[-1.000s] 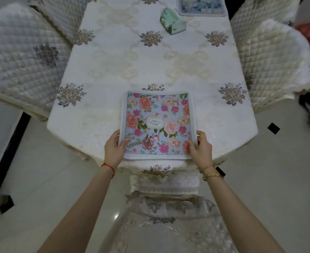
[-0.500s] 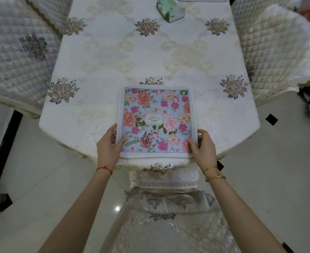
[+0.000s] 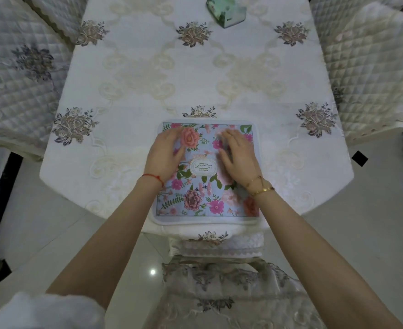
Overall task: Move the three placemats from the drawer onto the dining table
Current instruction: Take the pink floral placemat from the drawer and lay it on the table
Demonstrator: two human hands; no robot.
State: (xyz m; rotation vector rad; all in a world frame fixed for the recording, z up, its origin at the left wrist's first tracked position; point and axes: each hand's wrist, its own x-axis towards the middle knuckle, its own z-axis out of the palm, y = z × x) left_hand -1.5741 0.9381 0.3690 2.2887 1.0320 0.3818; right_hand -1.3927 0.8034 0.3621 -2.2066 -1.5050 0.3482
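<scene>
The desk [image 3: 195, 74] is carrying the floral placemat [image 3: 207, 200] at its near edge, lying flat and square to the person. Both hands are pressing on its far half, left hand [image 3: 165, 155] and right hand [image 3: 239, 155] equally near, fingers [image 3: 231, 136] flat, grasping nothing.

We see the placemat [image 3: 205, 203] lying on the table [image 3: 148, 91] at its near edge, a box [image 3: 226, 10] at the far end, and chairs [image 3: 18, 74] on both sides.
</scene>
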